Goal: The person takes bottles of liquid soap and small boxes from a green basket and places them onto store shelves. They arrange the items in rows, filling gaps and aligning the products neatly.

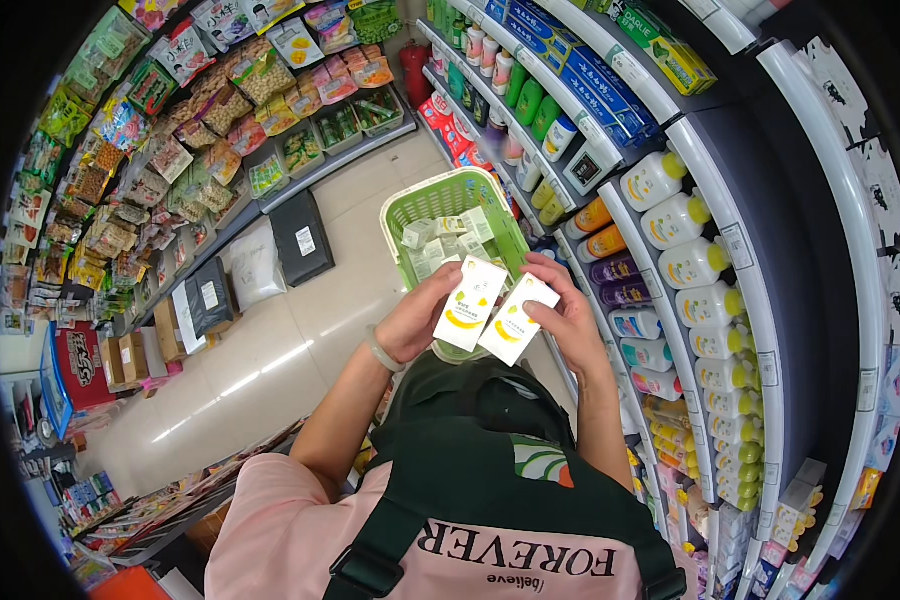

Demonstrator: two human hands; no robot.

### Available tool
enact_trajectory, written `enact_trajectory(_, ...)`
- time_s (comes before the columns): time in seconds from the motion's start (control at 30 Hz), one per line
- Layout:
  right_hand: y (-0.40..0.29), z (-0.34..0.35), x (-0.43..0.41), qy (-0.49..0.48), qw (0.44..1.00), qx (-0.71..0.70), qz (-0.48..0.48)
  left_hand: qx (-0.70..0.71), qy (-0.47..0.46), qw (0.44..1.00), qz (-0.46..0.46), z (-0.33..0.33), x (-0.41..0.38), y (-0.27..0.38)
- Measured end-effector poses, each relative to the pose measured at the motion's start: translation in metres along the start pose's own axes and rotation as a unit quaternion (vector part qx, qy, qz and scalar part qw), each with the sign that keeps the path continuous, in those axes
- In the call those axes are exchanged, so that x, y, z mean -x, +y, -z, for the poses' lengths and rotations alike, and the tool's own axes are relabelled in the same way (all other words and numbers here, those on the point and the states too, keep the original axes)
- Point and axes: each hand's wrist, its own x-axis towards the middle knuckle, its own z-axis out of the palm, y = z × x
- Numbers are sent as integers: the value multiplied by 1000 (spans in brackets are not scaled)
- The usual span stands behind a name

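Two small white cardboard boxes with yellow and green print are held up side by side over the near end of a green plastic basket. My left hand [420, 315] grips the left box [471, 304] by its side. The right box [519, 319], tilted the other way, is in my right hand [566, 319], with the thumb across its front. Several similar small white boxes [450, 238] lie loose in the green basket [514, 217], just beyond my hands. The near part of the basket is partly hidden by the held boxes and my hands.
Shelves [649, 281] of pump bottles [709, 304], shampoo and toothpaste boxes [607, 90] rise close on the right. Snack racks [337, 161] curve along the left. Parcels [302, 238] and cartons [133, 356] rest on the tiled floor [285, 360] by the racks.
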Motion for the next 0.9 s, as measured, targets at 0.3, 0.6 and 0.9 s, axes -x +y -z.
enact_trajectory(0.3,-7,-18,0,75,992,99,35,-38,-13,999,10,-10,15,-7)
enact_trajectory(0.6,11,-19,47,36,986,162,32,-54,-73,992,90,-5,40,-39)
enact_trajectory(0.9,-22,-12,86,-23,991,9,-134,-212,-156,958,115,6,45,-39)
